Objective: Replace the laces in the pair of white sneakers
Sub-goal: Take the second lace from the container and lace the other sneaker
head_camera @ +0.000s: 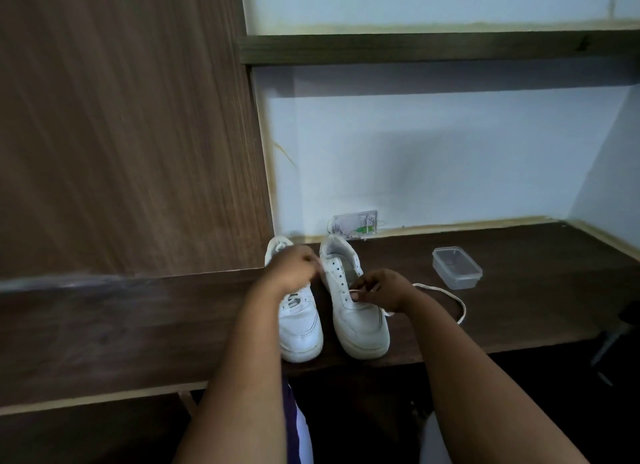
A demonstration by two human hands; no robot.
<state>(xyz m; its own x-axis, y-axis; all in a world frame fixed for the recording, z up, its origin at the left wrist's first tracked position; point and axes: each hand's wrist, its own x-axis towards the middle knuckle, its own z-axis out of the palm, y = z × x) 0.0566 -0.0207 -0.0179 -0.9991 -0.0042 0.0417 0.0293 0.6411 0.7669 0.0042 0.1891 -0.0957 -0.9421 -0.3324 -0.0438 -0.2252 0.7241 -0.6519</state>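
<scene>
Sneakers (332, 304) stand near the bench's (519, 311) front edge. Right hand (379, 290) pinches the white lace (453, 299); left hand (292, 266) pinches by the eyelets. A hard tug could unthread it.

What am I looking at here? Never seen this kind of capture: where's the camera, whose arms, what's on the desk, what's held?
There is no machine: a person works with bare hands. The single picture comes from a wide-angle camera worn on their head, looking forward and down, so both forearms enter from below. On the dark wooden desk stand two white sneakers side by side, toes toward the person. The right sneaker shows empty eyelets. The right hand pinches one end of a loose white lace, which loops away across the desk. The left hand is curled over the left sneaker, apparently pinching something near the other shoe's top eyelets; blur hides what. A clear lidded plastic container sits farther right.
</scene>
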